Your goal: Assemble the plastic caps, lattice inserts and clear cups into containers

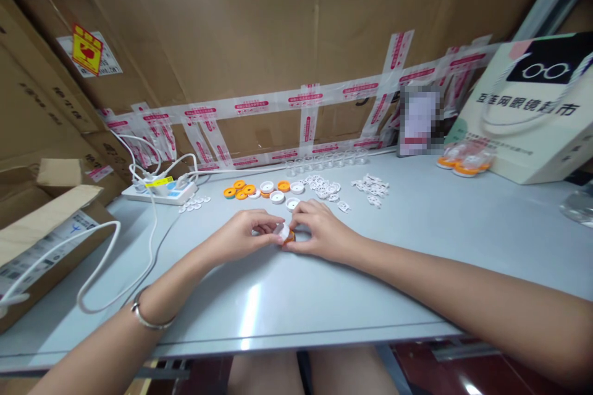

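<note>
Near the middle of the table, my left hand (248,233) and my right hand (322,230) meet around a small white and orange round plastic piece (286,235). Fingers and thumbs of both hands pinch it from either side, hiding part of it. Just beyond the hands lie orange round caps (239,190) and white round caps (277,197). One white cap (292,203) sits right by my right fingertips. Small white openwork plastic parts (322,186) lie in a pile behind my right hand, with a second pile of white parts (372,187) farther right.
A row of clear round covers (327,162) stands along the back. At left are a power strip (160,192) with white cables, small white discs (194,203) and an open carton (55,253). A paper bag (523,117), a phone (419,120) and orange-white assembled pieces (464,159) stand right.
</note>
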Tool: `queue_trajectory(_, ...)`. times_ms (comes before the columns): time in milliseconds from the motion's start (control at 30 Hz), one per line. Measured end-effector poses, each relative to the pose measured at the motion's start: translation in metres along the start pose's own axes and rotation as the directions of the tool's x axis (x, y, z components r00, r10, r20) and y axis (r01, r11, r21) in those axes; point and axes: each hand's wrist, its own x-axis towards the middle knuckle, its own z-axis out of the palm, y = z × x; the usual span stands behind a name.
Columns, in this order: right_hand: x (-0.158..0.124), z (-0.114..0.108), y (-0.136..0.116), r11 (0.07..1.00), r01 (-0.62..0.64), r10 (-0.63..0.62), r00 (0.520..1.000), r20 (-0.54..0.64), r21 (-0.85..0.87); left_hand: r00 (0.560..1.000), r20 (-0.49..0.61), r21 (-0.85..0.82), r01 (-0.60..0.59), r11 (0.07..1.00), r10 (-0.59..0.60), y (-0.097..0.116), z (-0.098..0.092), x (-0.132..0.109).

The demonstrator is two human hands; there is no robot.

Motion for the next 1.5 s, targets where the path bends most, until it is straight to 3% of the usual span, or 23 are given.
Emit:
queue_trajectory(133, 0.000, 0.002, 0.001, 1.000, 0.004, -0.003, 1.000, -0.025, 0.016, 0.999, -0.013, 0.204, -0.045, 0.978, 0.049, 0.009, 0.003, 0.001)
queue_trajectory(267, 0.000, 0.003, 0.003, 1.000, 0.003, -0.002, 0.999, -0.038, 0.017, 0.999, 0.012, 0.298, -0.048, 0.953, 0.046, 0.011, 0.004, 0.002)
queue_trajectory(733, 0.001, -0.005, 0.006, 0.996, -0.069, 0.064, 0.994, 0.083, 0.061, 0.998, 0.061, 0.390, -0.045, 0.920, 0.023, 0.019, 0.005, 0.004)
queue_trajectory(1067, 0.003, -0.014, 0.004, 0.994, -0.073, 0.063, 0.990, 0.126, 0.079, 0.988, 0.129, 0.418, -0.137, 0.898, 0.090, 0.022, 0.005, 0.012)
queue_trajectory(1167, 0.004, -0.022, 0.007, 0.987, -0.104, 0.087, 0.987, 0.137, 0.123, 0.978, 0.156, 0.346, -0.185, 0.920, 0.138, 0.015, 0.000, 0.013)
queue_trajectory(1300, 0.007, -0.036, 0.015, 0.964, -0.162, 0.152, 0.986, 0.062, 0.210, 0.966, 0.191, 0.197, -0.212, 0.957, 0.174, 0.003, -0.008, 0.015)
queue_trajectory(1500, 0.008, -0.039, 0.018, 0.933, -0.227, 0.248, 0.968, -0.041, 0.278, 0.964, 0.180, 0.165, -0.224, 0.961, 0.194, -0.004, -0.008, 0.014)
